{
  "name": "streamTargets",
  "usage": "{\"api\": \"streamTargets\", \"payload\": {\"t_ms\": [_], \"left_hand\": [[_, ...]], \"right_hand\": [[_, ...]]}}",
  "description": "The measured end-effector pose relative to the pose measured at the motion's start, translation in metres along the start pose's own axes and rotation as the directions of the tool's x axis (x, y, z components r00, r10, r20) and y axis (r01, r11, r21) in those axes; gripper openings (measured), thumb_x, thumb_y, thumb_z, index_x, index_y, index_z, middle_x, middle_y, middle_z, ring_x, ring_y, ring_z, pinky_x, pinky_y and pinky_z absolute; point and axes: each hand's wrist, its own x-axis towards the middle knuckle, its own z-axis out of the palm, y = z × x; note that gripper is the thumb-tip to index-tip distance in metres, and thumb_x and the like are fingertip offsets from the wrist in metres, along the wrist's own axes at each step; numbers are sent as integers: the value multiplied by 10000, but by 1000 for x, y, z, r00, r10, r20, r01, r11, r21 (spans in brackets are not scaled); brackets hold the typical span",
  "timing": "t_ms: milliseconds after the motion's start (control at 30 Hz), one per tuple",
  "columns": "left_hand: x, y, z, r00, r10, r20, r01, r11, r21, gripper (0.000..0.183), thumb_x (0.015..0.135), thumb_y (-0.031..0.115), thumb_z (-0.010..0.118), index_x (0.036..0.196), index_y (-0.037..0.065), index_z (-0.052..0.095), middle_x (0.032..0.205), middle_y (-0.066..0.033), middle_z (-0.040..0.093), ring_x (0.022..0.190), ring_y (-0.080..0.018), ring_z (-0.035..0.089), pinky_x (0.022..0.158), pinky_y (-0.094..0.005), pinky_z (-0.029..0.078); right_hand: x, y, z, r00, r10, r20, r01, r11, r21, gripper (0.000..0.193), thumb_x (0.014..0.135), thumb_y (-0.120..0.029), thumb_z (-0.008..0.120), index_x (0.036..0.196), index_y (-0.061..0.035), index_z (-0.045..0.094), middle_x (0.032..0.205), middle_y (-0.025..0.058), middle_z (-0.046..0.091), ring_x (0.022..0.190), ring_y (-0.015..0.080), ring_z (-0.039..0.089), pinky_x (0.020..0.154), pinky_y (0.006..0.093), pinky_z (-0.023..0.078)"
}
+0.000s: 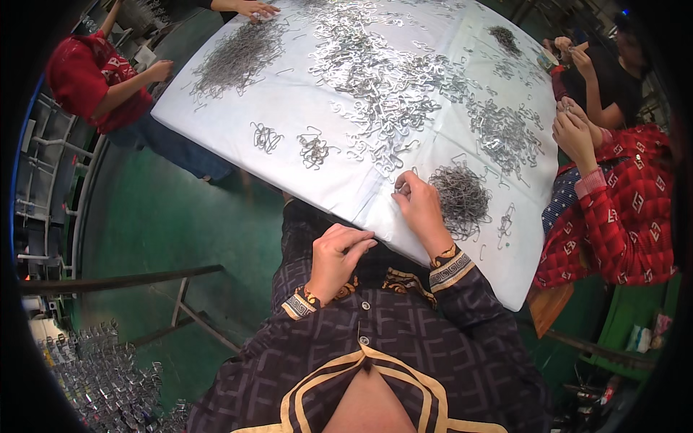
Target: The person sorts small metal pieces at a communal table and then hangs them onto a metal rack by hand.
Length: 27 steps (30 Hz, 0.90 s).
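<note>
My left hand (338, 258) is closed just off the near table edge, thumb and forefinger pressed together. What it pinches, if anything, is too small to make out. My right hand (420, 208) curls over the white tabletop with fingertips drawn together, their contents hidden. Right beside it lies a dense heap of thin wire hooks (462, 198). Beyond the fingers spreads a long pile of shiny bent metal hooks (393, 94). Two small clusters, one of wire hooks (267, 137) and another of mixed hooks (314, 149), sit near the left edge.
The table (361, 189) has a white cover. More hooks (505, 137) and a wire heap (238, 61) lie farther off. Co-workers stand or sit around: a person in red (90, 83), a person in red plaid (621, 209), one in black (613, 79). A metal bar (123, 281) crosses at left.
</note>
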Motion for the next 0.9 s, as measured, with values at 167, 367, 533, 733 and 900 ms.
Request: {"api": "streamTargets", "payload": {"t_ms": [167, 367, 533, 733, 900], "left_hand": [[1, -3, 2, 1000, -9, -11, 9, 1000, 24, 136, 721, 47, 778, 851, 31, 742, 768, -80, 706, 705, -218, 639, 665, -314, 504], [2, 2, 3, 998, 35, -46, -32, 997, 70, 107, 721, 17, 764, 820, 9, 724, 755, -79, 692, 676, -207, 622, 635, -316, 496], [-1, -1, 4, 995, 104, -11, -101, 984, 146, 118, 709, 20, 767, 810, 17, 706, 766, -86, 683, 695, -241, 616, 635, -329, 496], [-9, -2, -3, 986, 152, 71, -161, 974, 161, 165, 701, 24, 774, 844, 23, 691, 785, -82, 676, 700, -250, 594, 633, -341, 488], [-3, 5, -25, 964, 96, 249, -122, 989, 90, 267, 699, 9, 779, 954, 27, 702, 866, -91, 698, 766, -243, 630, 671, -328, 516]], "right_hand": [[-17, -18, -3, 981, 51, 188, -156, 786, 599, 172, 843, -49, 685, 976, 1, 588, 716, 76, 635, 541, 139, 594, 500, 261, 455], [-45, -61, -12, 975, 19, 222, -184, 629, 756, 121, 875, -32, 656, 950, 29, 584, 736, 45, 639, 583, 61, 590, 510, 192, 461], [-59, -62, -3, 998, -30, 52, -10, 772, 636, 106, 857, -36, 669, 912, 27, 604, 736, 71, 662, 625, 77, 622, 550, 222, 483], [-76, -64, 2, 990, -126, -56, 137, 851, 508, 128, 846, -58, 673, 940, -2, 607, 759, 114, 651, 635, 179, 663, 574, 277, 512], [-87, -62, 3, 976, -189, -112, 220, 848, 482, 129, 844, -19, 683, 939, -10, 596, 770, 82, 653, 637, 139, 636, 591, 266, 505]]}}
